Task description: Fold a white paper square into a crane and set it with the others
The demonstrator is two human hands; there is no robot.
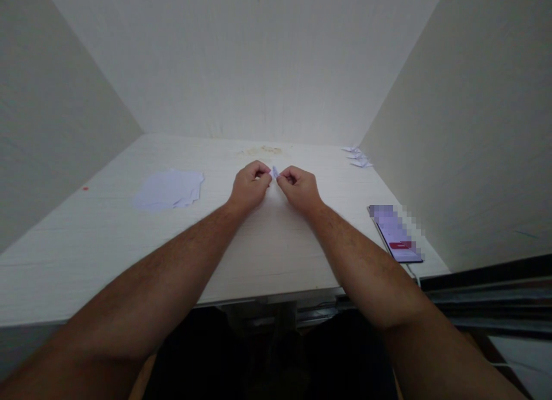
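A small folded piece of white paper [275, 172] is held between my two hands above the middle of the desk. My left hand [252, 184] pinches its left side between thumb and forefinger. On the other side, my right hand [299, 187] grips it in the same kind of pinch. The fingertips nearly meet, and much of the paper is covered by them. A stack of loose white paper sheets [170, 188] lies to the left of my left hand. Several small folded paper pieces [357, 156] with pointed ends sit at the back right.
A phone [395, 234] with a lit, partly pixelated screen lies at the right edge, with a white cable [413, 272] from its lower end. Panels [466, 112] enclose the white desk [276, 250] at the back and sides. A small red spot [85, 188] is at left.
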